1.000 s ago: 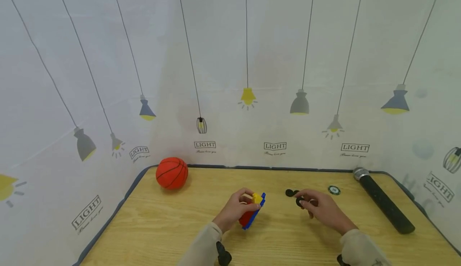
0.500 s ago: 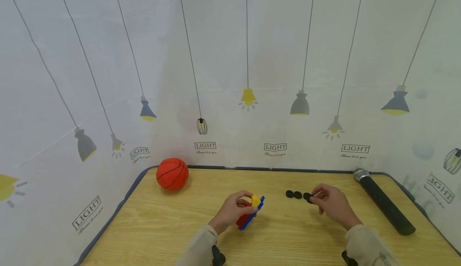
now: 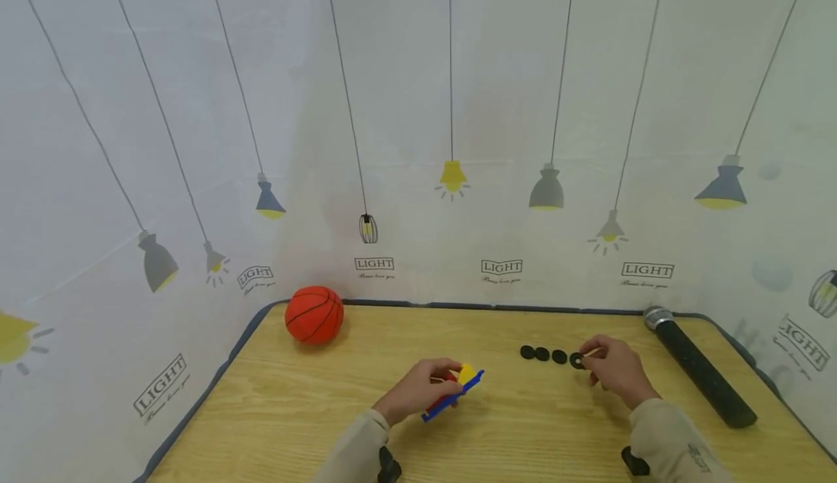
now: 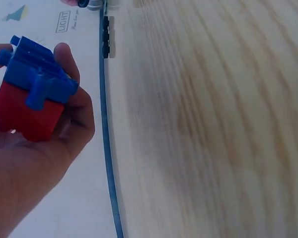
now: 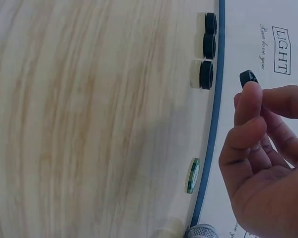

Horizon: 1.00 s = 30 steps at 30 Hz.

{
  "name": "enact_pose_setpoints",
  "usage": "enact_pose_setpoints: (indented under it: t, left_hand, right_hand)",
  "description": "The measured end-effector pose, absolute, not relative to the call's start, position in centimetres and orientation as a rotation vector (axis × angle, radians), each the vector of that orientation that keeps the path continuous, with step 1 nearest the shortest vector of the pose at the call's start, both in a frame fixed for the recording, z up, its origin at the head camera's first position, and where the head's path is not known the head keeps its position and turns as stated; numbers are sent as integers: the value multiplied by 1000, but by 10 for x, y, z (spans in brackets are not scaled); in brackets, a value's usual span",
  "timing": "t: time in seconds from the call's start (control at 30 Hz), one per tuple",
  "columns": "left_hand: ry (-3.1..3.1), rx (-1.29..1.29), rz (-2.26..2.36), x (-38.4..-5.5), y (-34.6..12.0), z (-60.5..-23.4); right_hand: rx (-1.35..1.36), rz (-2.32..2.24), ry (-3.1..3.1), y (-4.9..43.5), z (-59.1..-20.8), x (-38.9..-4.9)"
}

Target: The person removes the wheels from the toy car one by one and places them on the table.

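My left hand [image 3: 421, 388] grips a small toy vehicle body [image 4: 37, 74], with its blue underside and stubby blue axle ends facing the left wrist camera. The body's red side shows below the blue, and a yellow part sticks up near the fingertips in the head view. With thumb and fingertips, my right hand [image 3: 617, 368] pinches a small black wheel [image 5: 247, 78], held above the table in the right wrist view. To its left, three more black wheels [image 3: 542, 354] lie in a row on the wooden table.
A black microphone [image 3: 702, 370] with a silver head lies along the table's right side. A red toy basketball [image 3: 314, 315] sits at the back left. A green-and-white chip [image 5: 193, 176] lies near the far edge, hidden behind my right hand in the head view. Printed cloth walls [image 3: 418, 105] surround the table.
My right hand has moved right, and a third wheel now lies in the row while one wheel stays in its fingers. My left hand has shifted slightly left and tilted the toy flatter.
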<state>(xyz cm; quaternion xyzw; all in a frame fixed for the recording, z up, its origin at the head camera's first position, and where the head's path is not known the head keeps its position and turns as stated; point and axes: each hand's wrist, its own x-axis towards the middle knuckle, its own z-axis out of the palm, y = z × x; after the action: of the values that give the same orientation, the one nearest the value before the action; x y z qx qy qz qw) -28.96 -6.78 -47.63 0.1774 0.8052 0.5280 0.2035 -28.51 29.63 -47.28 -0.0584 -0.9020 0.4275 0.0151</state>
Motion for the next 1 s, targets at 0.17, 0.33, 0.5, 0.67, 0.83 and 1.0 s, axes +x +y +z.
enact_pose_setpoints:
  t: [0.17,0.33,0.5,0.67,0.83,1.0]
  left_hand:
    - [2235,537,1459,-287,-67,-474]
    - [2251,527,1460,-288,-68,-472]
    - [2252,534,1447,-291,-68,-468]
    - [2249,552,1435,-292,-68,-467]
    - [2258,544,1400,-293,-70,-467]
    - [2270,522,1373,-292,-73,-467]
  right_hand:
    - [-216,1297,-2830,302,-478,-289]
    - [-265,1309,-2838,307,-482,-297]
    - [-302,1312,-2830,311,-482,-299]
    - [-350,1353,-2804,310,-481,-300]
    - [-399,1351,-2806,306,-480,-302]
    - [-407,1346,-2809,305,-481,-304]
